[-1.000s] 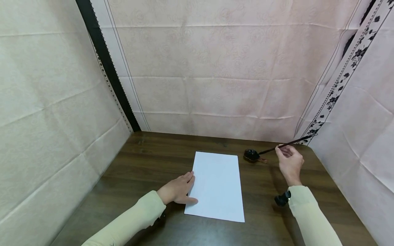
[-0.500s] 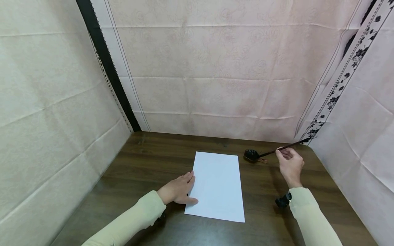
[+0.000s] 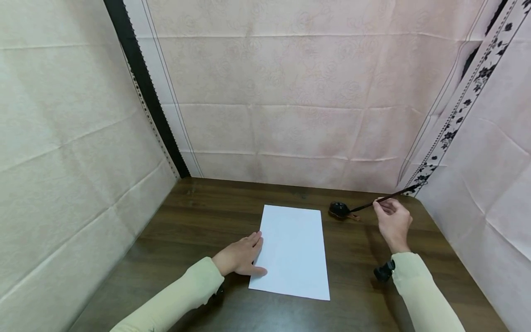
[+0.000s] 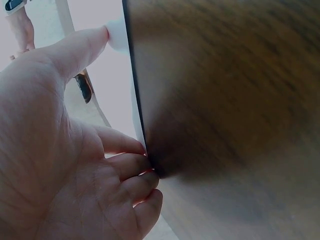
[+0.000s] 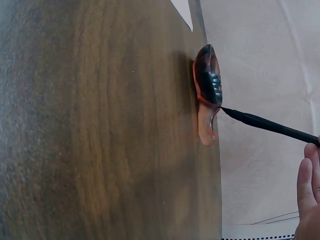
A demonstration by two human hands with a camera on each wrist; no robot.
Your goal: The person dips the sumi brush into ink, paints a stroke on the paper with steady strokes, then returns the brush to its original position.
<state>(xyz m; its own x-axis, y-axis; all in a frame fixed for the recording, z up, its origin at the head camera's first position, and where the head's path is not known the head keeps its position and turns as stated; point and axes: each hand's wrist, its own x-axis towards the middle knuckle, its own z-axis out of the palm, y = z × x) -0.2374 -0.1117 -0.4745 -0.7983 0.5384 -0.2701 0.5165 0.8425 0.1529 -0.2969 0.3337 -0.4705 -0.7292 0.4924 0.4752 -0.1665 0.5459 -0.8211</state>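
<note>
A white sheet of paper (image 3: 292, 253) lies on the wooden table. My left hand (image 3: 242, 256) rests on its left edge, fingers and thumb spread; the left wrist view shows the thumb (image 4: 82, 47) on the sheet. To the right, my right hand (image 3: 392, 221) pinches a dark writing brush (image 3: 365, 206) by its shaft. The brush slants, its tip at the rim of a small spoon-shaped ink dish (image 3: 339, 210) with dark, glossy contents. In the right wrist view the brush tip (image 5: 227, 111) meets the dish beside its reddish-brown handle (image 5: 206, 127).
The brown wooden table (image 3: 186, 221) is enclosed by pale cloth at the back (image 3: 290, 115), left (image 3: 74, 138) and right (image 3: 489, 184). A small black device (image 3: 383, 271) sits at the right wrist.
My right hand has shifted slightly right and down, and the brush shaft has tilted a little lower with its tip still at the dish. My left hand and the paper stay put.
</note>
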